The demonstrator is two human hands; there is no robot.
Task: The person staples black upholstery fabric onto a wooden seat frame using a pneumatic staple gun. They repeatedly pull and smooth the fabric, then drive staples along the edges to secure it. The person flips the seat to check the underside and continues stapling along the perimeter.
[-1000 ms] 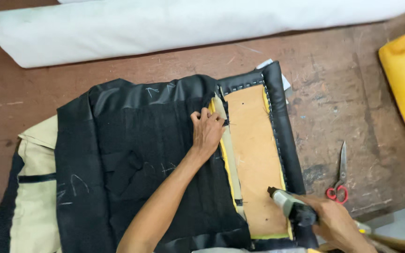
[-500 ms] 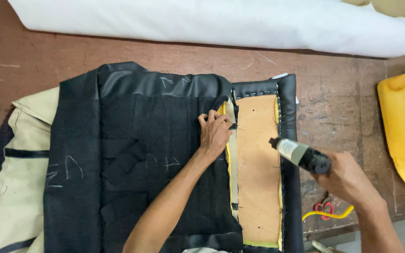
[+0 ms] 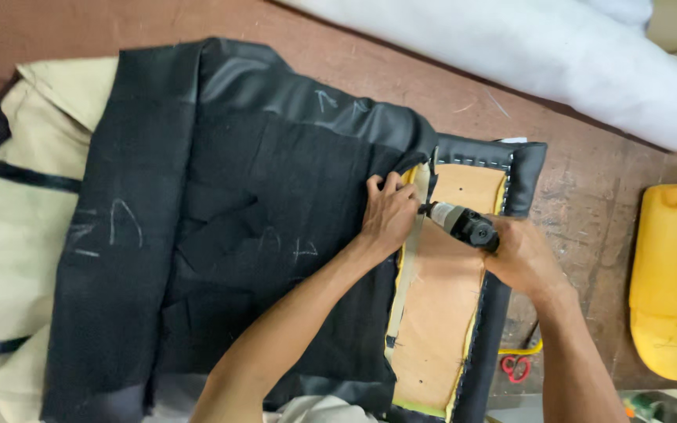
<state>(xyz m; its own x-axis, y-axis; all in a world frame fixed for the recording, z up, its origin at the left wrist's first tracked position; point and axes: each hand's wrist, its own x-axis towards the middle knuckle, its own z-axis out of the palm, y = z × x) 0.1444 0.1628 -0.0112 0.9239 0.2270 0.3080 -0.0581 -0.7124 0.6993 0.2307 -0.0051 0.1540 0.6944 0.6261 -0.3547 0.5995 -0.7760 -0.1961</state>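
— Where are the hands relative to the brown board point(image 3: 442, 298)?
— The left hand point(image 3: 389, 215) presses the black cover point(image 3: 229, 235) just at the board's left edge, fingers curled narrow on the fabric. The right hand point(image 3: 523, 254) lies over the board's upper right, fingers wrapped around a black power tool point(image 3: 460, 222).
— And the tool's tip?
— It points at the board's upper-left edge, beside the left hand. Red scissors point(image 3: 516, 366) lie on the table point(image 3: 581, 204) just right of the board.
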